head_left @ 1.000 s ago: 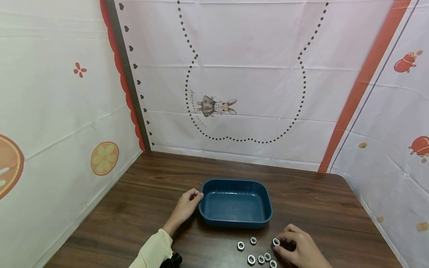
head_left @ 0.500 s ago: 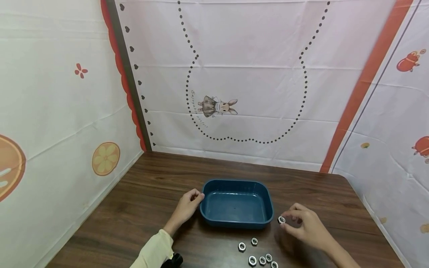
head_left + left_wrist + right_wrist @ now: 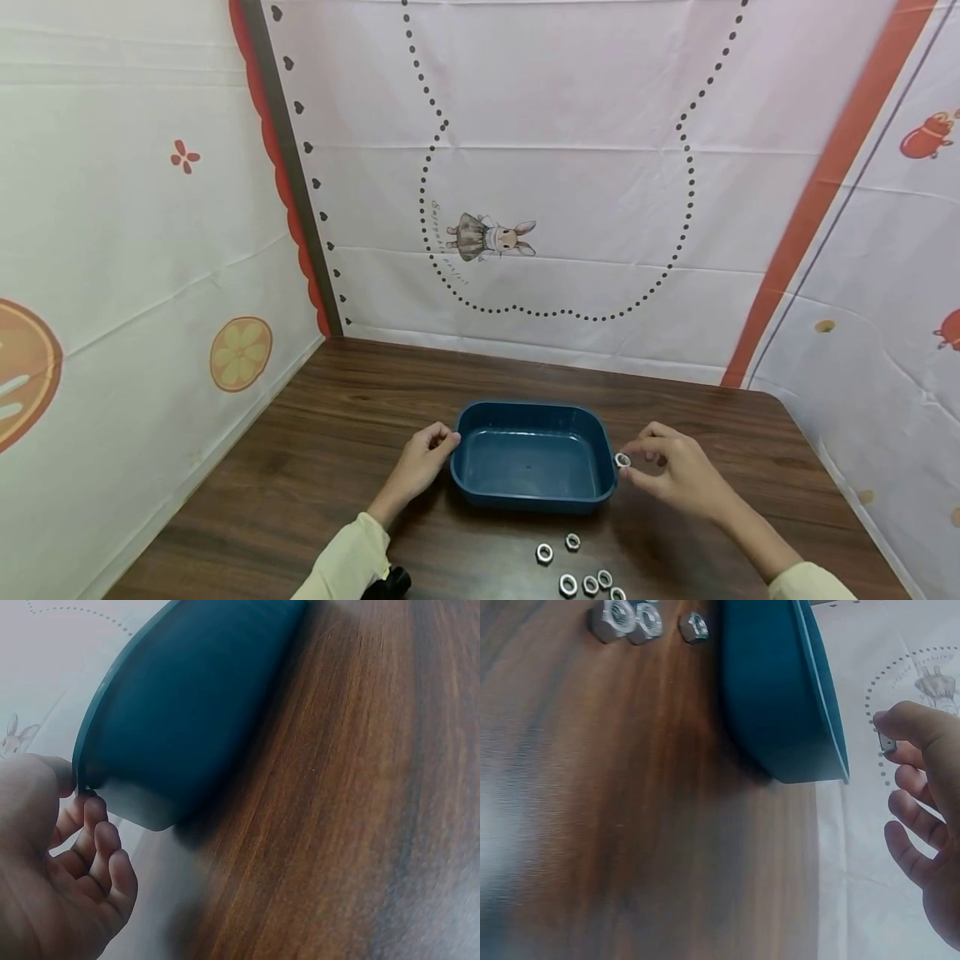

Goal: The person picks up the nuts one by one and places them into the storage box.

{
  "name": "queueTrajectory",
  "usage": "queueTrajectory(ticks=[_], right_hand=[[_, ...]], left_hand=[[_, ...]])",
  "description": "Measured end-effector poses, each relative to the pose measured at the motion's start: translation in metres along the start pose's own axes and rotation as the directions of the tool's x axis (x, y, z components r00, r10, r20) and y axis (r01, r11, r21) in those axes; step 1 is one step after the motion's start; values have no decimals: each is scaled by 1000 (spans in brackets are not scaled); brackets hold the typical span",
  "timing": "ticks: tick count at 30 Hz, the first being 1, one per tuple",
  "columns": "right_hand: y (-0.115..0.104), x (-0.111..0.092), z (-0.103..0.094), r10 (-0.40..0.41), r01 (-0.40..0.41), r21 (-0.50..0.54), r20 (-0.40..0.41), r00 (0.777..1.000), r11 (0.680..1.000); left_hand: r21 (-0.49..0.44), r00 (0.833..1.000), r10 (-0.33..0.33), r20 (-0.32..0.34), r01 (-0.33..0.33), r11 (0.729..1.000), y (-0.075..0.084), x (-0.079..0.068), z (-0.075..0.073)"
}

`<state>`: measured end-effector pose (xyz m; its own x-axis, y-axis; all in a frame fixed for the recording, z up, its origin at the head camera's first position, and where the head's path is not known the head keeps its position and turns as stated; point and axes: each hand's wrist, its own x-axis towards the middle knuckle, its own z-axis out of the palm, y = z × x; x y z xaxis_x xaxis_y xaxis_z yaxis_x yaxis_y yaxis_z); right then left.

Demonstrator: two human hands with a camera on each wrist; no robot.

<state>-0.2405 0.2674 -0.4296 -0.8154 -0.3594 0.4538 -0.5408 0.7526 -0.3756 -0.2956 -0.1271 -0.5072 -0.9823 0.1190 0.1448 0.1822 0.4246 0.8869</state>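
Observation:
A dark blue plastic basin (image 3: pixel 532 471) sits on the wooden table, its inside bare. My left hand (image 3: pixel 417 468) pinches the basin's left rim between thumb and index finger; the left wrist view shows this grip on the basin (image 3: pixel 184 705) from the side. Between the thumb and fingers of my right hand (image 3: pixel 681 477) is a silver hex nut (image 3: pixel 622 460), at the basin's right rim. In the right wrist view the nut (image 3: pixel 886 742) is above rim height, apart from the basin wall (image 3: pixel 769 690); the other fingers are loosely bent.
Several hex nuts (image 3: pixel 567 585) lie on the table (image 3: pixel 465 554) in front of the basin, some close together. A black object (image 3: pixel 387 583) shows by the left sleeve. Printed white cloth (image 3: pixel 570 200) hangs behind and at both sides of the table.
My right hand has lifted one nut off the table and carried it forward to the basin's right rim. The left hand keeps its hold on the left rim.

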Motion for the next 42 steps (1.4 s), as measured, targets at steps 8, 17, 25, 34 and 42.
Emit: queueTrajectory(ticks=[8, 17, 25, 34, 42], right_hand=[[2, 24, 0, -54, 54, 13, 6, 999, 998], [4, 48, 0, -72, 71, 27, 43, 996, 997], [10, 67, 8, -58, 49, 87, 104, 993, 995], [8, 94, 21, -99, 74, 141, 176, 979, 987], [4, 114, 37, -187, 141, 199, 234, 954, 970]], left_hand=[[0, 1000, 2, 7, -2, 1000, -1, 0, 0], [-16, 1000, 7, 15, -7, 1000, 1, 0, -2], [10, 999, 15, 29, -15, 1000, 2, -1, -3], [4, 999, 12, 41, -12, 1000, 0, -2, -3], [-9, 999, 22, 31, -22, 1000, 3, -2, -3]])
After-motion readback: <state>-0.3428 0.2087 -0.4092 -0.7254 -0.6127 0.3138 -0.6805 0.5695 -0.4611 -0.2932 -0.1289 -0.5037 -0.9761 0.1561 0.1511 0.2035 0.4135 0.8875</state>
